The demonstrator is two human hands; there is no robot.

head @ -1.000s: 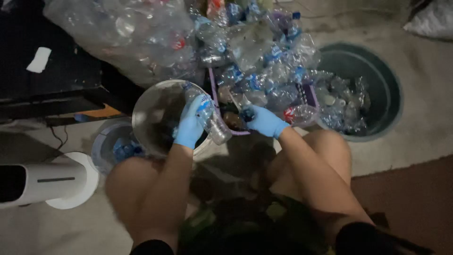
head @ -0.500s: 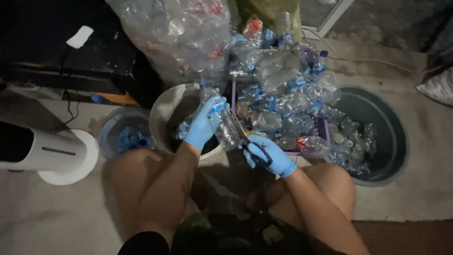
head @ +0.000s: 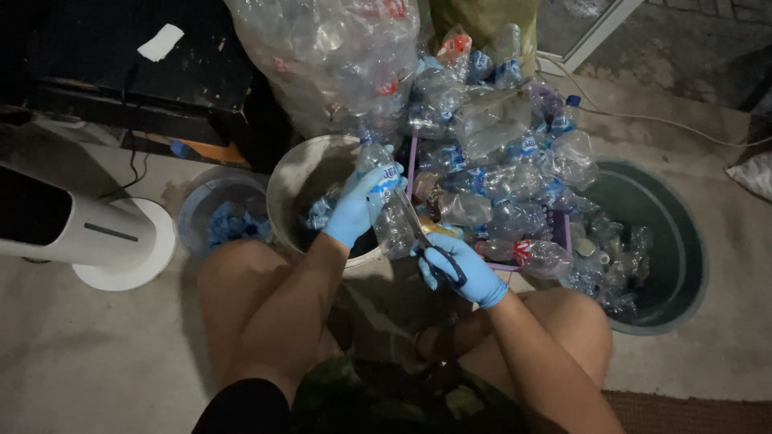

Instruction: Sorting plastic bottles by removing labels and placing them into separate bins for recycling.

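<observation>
My left hand (head: 354, 210), in a blue glove, grips a clear plastic bottle (head: 396, 221) by its upper part, over the rim of a white bucket (head: 277, 193). The bottle points neck up and away from me. My right hand (head: 462, 273), also gloved in blue, is closed around a dark-handled cutting tool (head: 445, 259). The tool's blade lies against the bottle's side. Both hands are in front of my bare knees.
A purple crate (head: 563, 229) heaped with empty bottles stands just beyond my hands. A large clear bag of bottles (head: 330, 48) rises behind it. A dark round tub (head: 691, 265) is at right, a small bucket of blue caps (head: 229, 223) and a white appliance (head: 112, 237) at left.
My right hand came back from the bottle pile toward my knees and now holds the tool against the bottle. My left hand kept its grip on the bottle. The view shifted.
</observation>
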